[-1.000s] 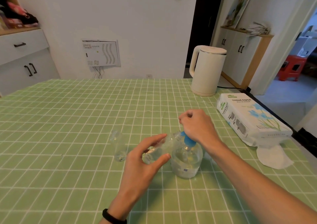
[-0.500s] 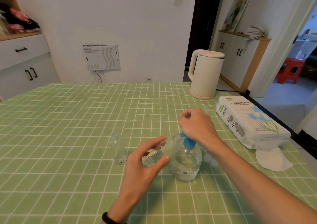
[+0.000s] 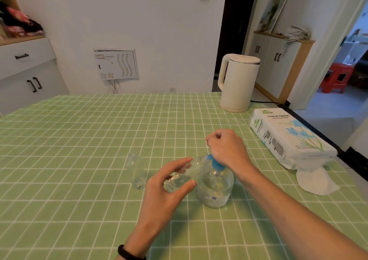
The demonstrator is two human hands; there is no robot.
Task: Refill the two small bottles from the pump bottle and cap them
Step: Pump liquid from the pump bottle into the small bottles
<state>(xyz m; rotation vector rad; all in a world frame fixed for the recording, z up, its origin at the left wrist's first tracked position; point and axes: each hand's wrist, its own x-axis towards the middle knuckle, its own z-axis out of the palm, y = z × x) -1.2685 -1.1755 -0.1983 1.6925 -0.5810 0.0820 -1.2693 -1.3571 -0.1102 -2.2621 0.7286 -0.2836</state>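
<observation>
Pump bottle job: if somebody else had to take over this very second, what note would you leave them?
Left hand: holds one small bottle, tilted, with its mouth at the pump's spout.
Right hand: curled over the head of the pump bottle, which stands on the table.
Second bottle: upright to the left, uncapped, looks almost empty.
Done: the held one seems partly filled.
Left: finish filling it, fill the second, cap both. No caps in view.
</observation>
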